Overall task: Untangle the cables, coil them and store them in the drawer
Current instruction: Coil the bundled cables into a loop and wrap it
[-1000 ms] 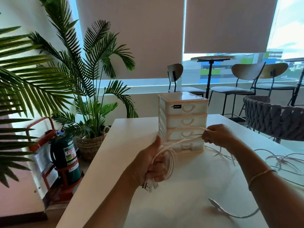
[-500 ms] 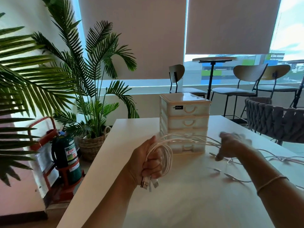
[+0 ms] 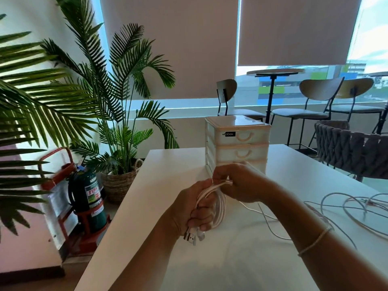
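White coiled cable (image 3: 219, 203) is gripped in the left hand (image 3: 194, 208), in front of the plastic drawer unit (image 3: 238, 143); the right hand (image 3: 241, 183) pinches its strand at the top. Loose cables (image 3: 344, 206) lie right of the unit on the smooth white table (image 3: 163, 185). Potted palm (image 3: 117, 97) stands left.

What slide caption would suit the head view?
Left hand grips a white cable coil; right hand lays on another loop before the drawer unit.

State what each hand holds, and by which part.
The left hand grips the coiled white cable across its loops, plugs hanging below. The right hand pinches the cable's strands at the coil's top.
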The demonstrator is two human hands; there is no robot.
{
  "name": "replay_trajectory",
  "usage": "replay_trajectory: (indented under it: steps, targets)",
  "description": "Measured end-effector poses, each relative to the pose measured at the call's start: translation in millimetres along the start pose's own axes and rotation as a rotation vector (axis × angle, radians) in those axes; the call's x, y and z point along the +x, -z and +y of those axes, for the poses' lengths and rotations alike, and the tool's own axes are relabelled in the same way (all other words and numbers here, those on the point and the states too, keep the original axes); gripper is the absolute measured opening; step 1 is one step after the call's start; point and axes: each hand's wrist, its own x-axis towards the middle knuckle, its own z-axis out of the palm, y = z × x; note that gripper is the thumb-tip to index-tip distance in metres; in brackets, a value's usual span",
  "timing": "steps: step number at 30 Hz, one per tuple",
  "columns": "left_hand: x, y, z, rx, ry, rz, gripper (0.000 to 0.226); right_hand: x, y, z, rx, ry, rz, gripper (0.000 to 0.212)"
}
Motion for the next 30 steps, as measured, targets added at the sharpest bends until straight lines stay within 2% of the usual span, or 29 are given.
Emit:
replay_trajectory:
  steps: [3,9,12,15,17,20,22,24,27,29,30]
  targets:
    - [-3,2,2,-0.010,-0.011,0.034,0.049,-2,4,8,-0.156,-0.113,-0.194,0.015]
    - [-5,6,4,-0.054,-0.064,0.155,0.062,-19,6,59,-0.370,-0.535,-0.355,0.019]
    - [-5,7,6,-0.047,-0.081,0.058,0.050,-26,4,87,-0.527,-0.747,-0.349,0.027]
    - [-3,3,3,-0.004,-0.053,0.077,0.050,-28,10,100,-0.600,-0.918,-0.279,0.036]
    - [-1,0,2,-0.013,-0.053,0.028,0.049,-25,16,105,-0.642,-0.995,-0.266,0.039]
    - [-5,7,8,-0.202,-0.092,-0.250,0.047,-36,17,118,-0.657,-1.139,-0.253,0.044]
    - [-9,13,12,-0.274,-0.144,-0.299,0.045,-49,13,128,-0.581,-1.141,-0.257,0.041]
    - [-9,16,11,-0.238,-0.159,-0.258,0.044,-57,10,131,-0.482,-0.996,-0.317,0.037]
    - [-4,12,5,-0.110,-0.092,-0.093,0.048,-55,14,108,-0.319,-0.767,-0.535,0.042]
    - [-4,7,2,-0.065,-0.058,-0.006,0.052,-46,23,88,-0.171,-0.697,-0.534,0.045]
    - [-4,4,1,-0.058,-0.055,0.036,0.052,-41,30,76,-0.102,-0.647,-0.463,0.044]
